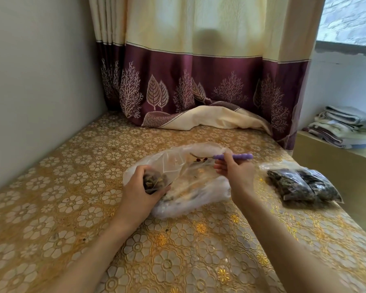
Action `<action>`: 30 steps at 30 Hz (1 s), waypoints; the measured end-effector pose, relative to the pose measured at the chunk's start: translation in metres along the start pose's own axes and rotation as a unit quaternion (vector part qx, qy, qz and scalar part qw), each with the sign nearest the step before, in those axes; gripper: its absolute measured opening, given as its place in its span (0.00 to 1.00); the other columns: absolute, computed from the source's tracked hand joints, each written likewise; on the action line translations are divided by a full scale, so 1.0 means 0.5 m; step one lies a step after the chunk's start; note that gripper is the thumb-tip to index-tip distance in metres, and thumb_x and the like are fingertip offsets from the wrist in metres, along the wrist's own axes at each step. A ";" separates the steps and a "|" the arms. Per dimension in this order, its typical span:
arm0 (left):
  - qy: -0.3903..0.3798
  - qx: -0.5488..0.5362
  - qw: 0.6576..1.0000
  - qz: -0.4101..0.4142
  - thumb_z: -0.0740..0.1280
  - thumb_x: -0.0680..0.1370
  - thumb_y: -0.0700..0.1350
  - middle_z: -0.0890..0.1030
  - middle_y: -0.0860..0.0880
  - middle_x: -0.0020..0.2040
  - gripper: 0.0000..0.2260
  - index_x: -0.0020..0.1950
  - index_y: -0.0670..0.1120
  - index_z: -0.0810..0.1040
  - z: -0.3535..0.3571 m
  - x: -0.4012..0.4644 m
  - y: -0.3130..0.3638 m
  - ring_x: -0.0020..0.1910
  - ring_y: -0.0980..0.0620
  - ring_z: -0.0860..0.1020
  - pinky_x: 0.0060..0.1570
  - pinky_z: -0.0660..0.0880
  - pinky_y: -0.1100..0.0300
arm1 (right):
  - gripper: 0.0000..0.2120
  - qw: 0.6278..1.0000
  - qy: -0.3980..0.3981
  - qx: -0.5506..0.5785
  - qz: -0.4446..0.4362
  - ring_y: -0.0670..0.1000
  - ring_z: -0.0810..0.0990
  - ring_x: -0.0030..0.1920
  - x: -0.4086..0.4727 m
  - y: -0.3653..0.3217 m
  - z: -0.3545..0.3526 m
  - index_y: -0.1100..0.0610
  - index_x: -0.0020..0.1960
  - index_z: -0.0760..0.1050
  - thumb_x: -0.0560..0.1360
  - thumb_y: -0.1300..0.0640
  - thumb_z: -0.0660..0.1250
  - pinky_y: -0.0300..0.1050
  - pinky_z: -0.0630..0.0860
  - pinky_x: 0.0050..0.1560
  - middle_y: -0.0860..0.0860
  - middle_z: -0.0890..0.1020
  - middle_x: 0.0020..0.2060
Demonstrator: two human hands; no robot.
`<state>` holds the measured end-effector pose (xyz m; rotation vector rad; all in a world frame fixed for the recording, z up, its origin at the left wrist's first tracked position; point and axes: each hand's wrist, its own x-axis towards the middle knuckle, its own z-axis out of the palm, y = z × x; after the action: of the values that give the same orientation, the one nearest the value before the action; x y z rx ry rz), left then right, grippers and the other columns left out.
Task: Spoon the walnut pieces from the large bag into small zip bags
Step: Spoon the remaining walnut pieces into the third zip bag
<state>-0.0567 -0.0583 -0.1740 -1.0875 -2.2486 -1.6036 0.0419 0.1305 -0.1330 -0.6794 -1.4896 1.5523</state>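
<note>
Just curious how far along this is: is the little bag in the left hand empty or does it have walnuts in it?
It has some in it. Brown pieces show through the small zip bag gripped by the left hand.

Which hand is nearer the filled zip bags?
Right. The right hand, holding the purple spoon, is just beside the filled zip bags; the left hand is farther off.

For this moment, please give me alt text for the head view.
A person's left hand grips a small zip bag of walnut pieces while the right hand holds a purple spoon over the large bag. Filled small bags lie to the right on the gold floral tablecloth.
</note>
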 end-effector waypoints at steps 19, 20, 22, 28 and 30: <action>-0.011 0.012 1.000 -0.004 0.75 0.67 0.46 0.76 0.57 0.43 0.19 0.50 0.51 0.68 0.003 0.005 -0.002 0.42 0.72 0.73 0.37 0.67 0.78 | 0.13 0.989 0.135 -0.063 -0.005 0.52 0.82 0.33 0.038 0.059 -0.032 0.59 0.37 0.80 0.78 0.58 0.64 0.54 0.80 0.49 0.54 0.83 0.31; -0.010 0.015 1.000 -0.006 0.75 0.67 0.47 0.76 0.57 0.43 0.19 0.51 0.50 0.68 0.003 0.005 -0.003 0.42 0.71 0.73 0.36 0.67 0.78 | 0.12 0.988 0.139 -0.069 -0.013 0.53 0.82 0.33 0.038 0.058 -0.034 0.59 0.37 0.80 0.77 0.59 0.64 0.54 0.80 0.49 0.54 0.83 0.31; -0.009 0.021 1.000 -0.010 0.75 0.67 0.47 0.76 0.57 0.43 0.20 0.52 0.50 0.68 0.003 0.005 -0.003 0.41 0.70 0.74 0.36 0.67 0.78 | 0.12 0.985 0.140 -0.095 -0.037 0.50 0.82 0.32 0.035 0.057 -0.035 0.59 0.38 0.80 0.77 0.59 0.63 0.52 0.80 0.49 0.53 0.82 0.31; -0.018 0.016 0.999 -0.024 0.75 0.67 0.48 0.76 0.57 0.46 0.20 0.54 0.50 0.69 0.001 0.005 -0.005 0.43 0.66 0.74 0.38 0.68 0.78 | 0.09 0.981 0.127 -0.128 -0.075 0.39 0.81 0.29 0.028 0.065 -0.035 0.54 0.40 0.79 0.77 0.59 0.64 0.42 0.79 0.45 0.50 0.83 0.32; -0.019 0.016 0.999 -0.025 0.75 0.67 0.49 0.76 0.57 0.46 0.21 0.54 0.50 0.69 0.001 0.005 -0.005 0.44 0.65 0.74 0.38 0.67 0.79 | 0.09 0.988 0.114 -0.090 -0.048 0.44 0.82 0.33 0.028 0.070 -0.038 0.51 0.39 0.78 0.76 0.60 0.65 0.44 0.79 0.45 0.48 0.83 0.33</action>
<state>-0.0600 -0.0570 -0.1750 -1.0701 -2.3352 -1.5723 0.0442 0.1548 -0.1673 -0.8474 -1.4766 1.2329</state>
